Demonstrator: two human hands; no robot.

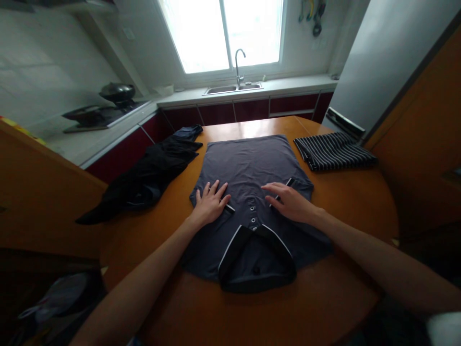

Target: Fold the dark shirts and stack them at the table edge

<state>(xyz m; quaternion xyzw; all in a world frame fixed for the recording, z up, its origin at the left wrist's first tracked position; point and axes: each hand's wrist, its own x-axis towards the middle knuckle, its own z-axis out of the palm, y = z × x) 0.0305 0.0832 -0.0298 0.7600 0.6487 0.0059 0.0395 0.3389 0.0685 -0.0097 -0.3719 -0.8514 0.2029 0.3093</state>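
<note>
A dark grey polo shirt [248, 163] lies spread on the wooden table, its black collar with white edging toward me and its hem toward the window. The button placket runs up from the collar along the middle. Both sleeves are folded inward over the body, and their white-striped cuffs show beside my hands. My left hand [211, 204] rests flat on the shirt's left part, fingers spread, partly covering one cuff. Over the right part is my right hand [288, 199], fingers extended and slightly apart, by the other cuff. Neither hand grips anything.
A pile of dark clothes [154, 168] lies along the table's left edge. At the right sits a folded black-and-white striped cloth [334, 151]. Beyond the round wooden table [259, 317] are a sink [234, 89], a stove with a pan [117, 91] and a fridge [392, 62].
</note>
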